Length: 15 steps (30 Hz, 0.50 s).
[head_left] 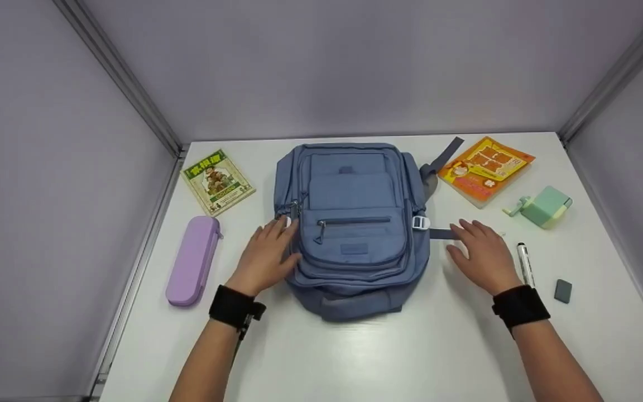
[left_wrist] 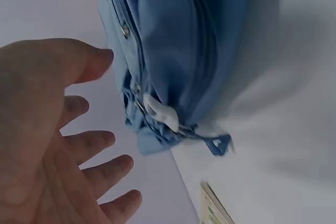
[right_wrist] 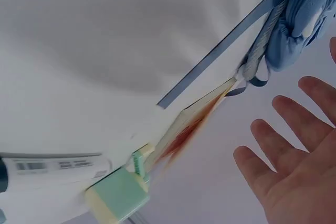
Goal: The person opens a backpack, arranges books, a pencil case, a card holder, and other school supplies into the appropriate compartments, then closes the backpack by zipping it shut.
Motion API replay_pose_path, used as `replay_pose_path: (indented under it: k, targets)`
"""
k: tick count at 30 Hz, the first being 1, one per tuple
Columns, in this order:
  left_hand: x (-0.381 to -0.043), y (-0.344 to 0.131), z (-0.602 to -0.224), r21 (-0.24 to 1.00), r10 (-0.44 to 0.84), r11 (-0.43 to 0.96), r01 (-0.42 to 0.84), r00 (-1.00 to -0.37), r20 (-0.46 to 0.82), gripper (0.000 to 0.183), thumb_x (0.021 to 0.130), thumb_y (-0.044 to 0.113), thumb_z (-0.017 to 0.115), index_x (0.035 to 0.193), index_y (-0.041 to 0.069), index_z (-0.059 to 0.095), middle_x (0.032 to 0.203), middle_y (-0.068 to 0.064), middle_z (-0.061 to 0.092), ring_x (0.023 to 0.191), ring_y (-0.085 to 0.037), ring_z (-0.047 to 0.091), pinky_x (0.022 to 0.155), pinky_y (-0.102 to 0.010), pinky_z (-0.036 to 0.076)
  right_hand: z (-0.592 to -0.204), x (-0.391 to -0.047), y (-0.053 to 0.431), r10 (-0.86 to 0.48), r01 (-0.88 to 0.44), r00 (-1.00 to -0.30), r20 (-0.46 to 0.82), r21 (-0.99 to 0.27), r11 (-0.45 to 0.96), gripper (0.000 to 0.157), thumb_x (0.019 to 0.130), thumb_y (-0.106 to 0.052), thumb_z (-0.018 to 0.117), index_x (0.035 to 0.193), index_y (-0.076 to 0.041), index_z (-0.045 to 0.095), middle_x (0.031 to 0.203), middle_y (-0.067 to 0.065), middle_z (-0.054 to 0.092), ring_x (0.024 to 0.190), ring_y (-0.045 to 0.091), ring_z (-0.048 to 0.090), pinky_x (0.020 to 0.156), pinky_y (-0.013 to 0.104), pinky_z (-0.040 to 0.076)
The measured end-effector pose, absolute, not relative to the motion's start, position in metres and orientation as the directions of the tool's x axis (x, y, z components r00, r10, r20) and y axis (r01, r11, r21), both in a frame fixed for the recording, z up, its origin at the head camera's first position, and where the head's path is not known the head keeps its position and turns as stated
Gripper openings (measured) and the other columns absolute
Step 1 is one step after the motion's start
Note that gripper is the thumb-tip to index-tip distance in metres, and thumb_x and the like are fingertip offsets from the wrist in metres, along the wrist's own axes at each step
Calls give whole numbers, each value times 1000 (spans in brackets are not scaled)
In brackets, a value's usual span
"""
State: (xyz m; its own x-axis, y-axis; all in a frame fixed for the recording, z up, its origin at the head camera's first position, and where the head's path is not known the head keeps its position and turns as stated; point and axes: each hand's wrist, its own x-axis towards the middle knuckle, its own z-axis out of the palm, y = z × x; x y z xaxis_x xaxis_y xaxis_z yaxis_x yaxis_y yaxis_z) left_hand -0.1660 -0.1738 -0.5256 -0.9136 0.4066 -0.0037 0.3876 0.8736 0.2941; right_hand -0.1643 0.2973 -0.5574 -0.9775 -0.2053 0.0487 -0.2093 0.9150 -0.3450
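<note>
A blue backpack [head_left: 355, 192] lies front side up on the white table, its top handle toward the person. My left hand [head_left: 265, 254] is at its left side, fingers spread and relaxed; in the left wrist view that hand [left_wrist: 58, 129] holds nothing. A white buckle [left_wrist: 160, 113] shows on the bag's side there. To the right of the bag, my right hand [head_left: 482, 254] hovers by the end of a blue strap [head_left: 443, 234] that runs out from a white buckle [head_left: 421, 223]. In the right wrist view its fingers [right_wrist: 283, 140] are extended, with nothing between them.
Left of the bag lie a green-and-cream booklet [head_left: 218, 182] and a purple pencil case [head_left: 193, 261]. On the right are an orange book [head_left: 486, 170], a mint green pencil sharpener [head_left: 546, 206], a white marker [head_left: 525, 263] and a dark eraser [head_left: 562, 291]. Grey panels [head_left: 332, 67] surround the table.
</note>
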Motion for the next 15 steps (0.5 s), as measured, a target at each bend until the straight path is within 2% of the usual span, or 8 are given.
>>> replay_pose_path:
  k: [5, 9, 11, 15]
  targets:
    - [-156, -143, -538, 350, 542, 799, 489, -838, -67, 88, 95, 70, 52, 162, 17, 32, 166, -16, 27, 152, -38, 24, 121, -57, 18, -568, -164, 265, -305, -290, -952, 40, -445, 847, 63, 104, -44, 58, 154, -8, 46, 160, 20, 36, 147, 44, 29, 115, 63, 27]
    - [-149, -130, -560, 325, 596, 780, 535, -794, -122, 96, 90, 83, 43, 162, 21, 31, 169, -11, 19, 155, -33, 13, 123, -53, 10, -586, -157, 243, -376, -311, -926, -20, -522, 794, 72, 104, -54, 52, 160, -12, 36, 166, 18, 25, 151, 46, 18, 116, 63, 24]
    - [-146, -126, -571, 290, 599, 785, 548, -790, -130, 94, 91, 83, 39, 163, 22, 30, 170, -10, 16, 156, -31, 9, 124, -53, 6, -595, -155, 239, -390, -305, -920, -42, -549, 778, 71, 105, -50, 51, 162, -13, 31, 167, 18, 22, 151, 48, 17, 116, 63, 24]
    - [-140, -114, -584, 235, 577, 807, 542, -809, -114, 88, 96, 79, 34, 163, 23, 29, 171, -9, 12, 156, -30, 6, 124, -53, 4, -603, -158, 241, -393, -293, -918, -48, -584, 757, 64, 106, -30, 53, 163, -13, 27, 168, 19, 19, 150, 48, 17, 117, 62, 22]
